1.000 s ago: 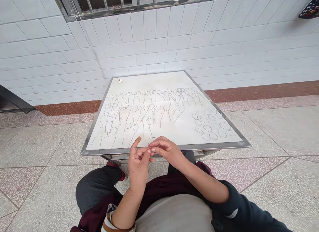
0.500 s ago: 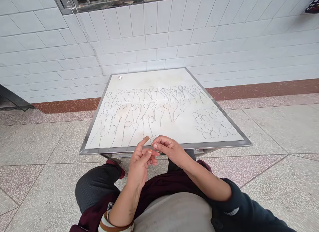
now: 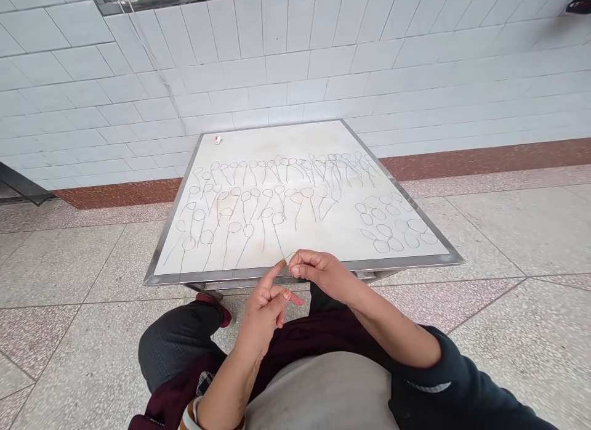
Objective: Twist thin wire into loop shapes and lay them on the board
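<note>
Above the table's near edge, my right hand (image 3: 318,271) pinches a thin dark wire (image 3: 290,255) between thumb and fingertips. Part of a loop shows beside those fingertips, and most of the wire is hidden or too fine to follow. My left hand (image 3: 268,307) is just to the left and slightly lower, its index finger stretched toward the wire and its other fingers apart. Nothing shows in its grasp. Beyond both hands, several wire loops with long tails (image 3: 248,231) lie in rough rows on the white tabletop (image 3: 323,245).
Closed wire rings (image 3: 381,245) lie grouped at the table's right side. A small white and red object (image 3: 218,140) sits at the far left corner. The table has a grey metal rim (image 3: 184,278) and stands close to a white tiled wall (image 3: 286,66).
My left fingers have spread and moved slightly away from the pinched wire. My right hand has shifted a little to the right, still pinching it. The view has tilted slightly.
</note>
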A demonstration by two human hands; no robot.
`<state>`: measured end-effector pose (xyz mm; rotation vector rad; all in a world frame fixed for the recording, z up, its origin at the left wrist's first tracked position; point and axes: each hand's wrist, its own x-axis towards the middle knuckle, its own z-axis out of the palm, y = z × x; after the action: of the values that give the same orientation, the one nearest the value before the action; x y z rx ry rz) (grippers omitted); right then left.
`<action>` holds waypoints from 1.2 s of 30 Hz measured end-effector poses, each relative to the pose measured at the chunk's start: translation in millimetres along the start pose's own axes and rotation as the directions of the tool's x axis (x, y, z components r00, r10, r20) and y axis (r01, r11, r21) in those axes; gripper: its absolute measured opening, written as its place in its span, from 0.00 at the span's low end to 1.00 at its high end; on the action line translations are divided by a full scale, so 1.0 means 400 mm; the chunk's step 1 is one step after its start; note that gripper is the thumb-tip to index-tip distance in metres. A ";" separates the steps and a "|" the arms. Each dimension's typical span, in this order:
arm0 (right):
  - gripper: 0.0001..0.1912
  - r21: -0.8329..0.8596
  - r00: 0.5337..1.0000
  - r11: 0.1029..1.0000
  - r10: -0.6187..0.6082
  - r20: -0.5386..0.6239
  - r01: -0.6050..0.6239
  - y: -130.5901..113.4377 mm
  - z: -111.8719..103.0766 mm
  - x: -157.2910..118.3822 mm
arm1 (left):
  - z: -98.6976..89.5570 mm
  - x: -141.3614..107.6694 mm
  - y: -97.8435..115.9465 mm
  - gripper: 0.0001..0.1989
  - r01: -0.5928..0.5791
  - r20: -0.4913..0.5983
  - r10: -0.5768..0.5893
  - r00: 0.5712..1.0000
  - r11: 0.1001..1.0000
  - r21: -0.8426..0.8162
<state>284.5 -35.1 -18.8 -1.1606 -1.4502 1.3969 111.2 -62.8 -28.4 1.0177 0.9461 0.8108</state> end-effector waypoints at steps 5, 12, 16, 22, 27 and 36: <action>0.13 0.033 0.998 0.999 -0.023 -0.057 0.025 -0.004 -0.021 0.003 | 0.002 -0.028 -0.013 0.28 0.000 -0.009 0.000 1.000 1.000 0.028; 0.13 0.050 0.999 0.998 -0.026 -0.046 0.029 0.014 -0.016 0.011 | -0.022 -0.050 -0.016 0.34 0.074 0.024 -0.074 0.997 0.997 -0.001; 0.14 0.076 0.999 0.997 -0.015 0.035 0.012 0.004 0.002 0.009 | -0.034 -0.048 0.012 0.35 0.060 0.011 -0.060 0.998 0.995 -0.079; 0.13 0.102 0.996 0.994 -0.037 0.084 0.028 -0.027 0.018 0.016 | -0.025 -0.046 0.027 0.33 0.075 0.027 -0.070 0.997 0.972 -0.223; 0.13 0.080 0.991 0.996 -0.056 0.119 0.047 -0.029 0.018 0.019 | -0.028 -0.050 0.025 0.32 0.139 0.083 -0.123 0.989 0.964 -0.228; 0.13 0.021 0.999 1.000 -0.023 0.048 0.022 -0.030 0.018 0.006 | -0.021 -0.063 -0.005 0.33 0.118 0.042 -0.112 0.993 0.975 -0.188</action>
<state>275.8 -34.3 -7.4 -1.1015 -1.4752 1.4297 94.2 -83.2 -25.6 0.8009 0.8744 0.7708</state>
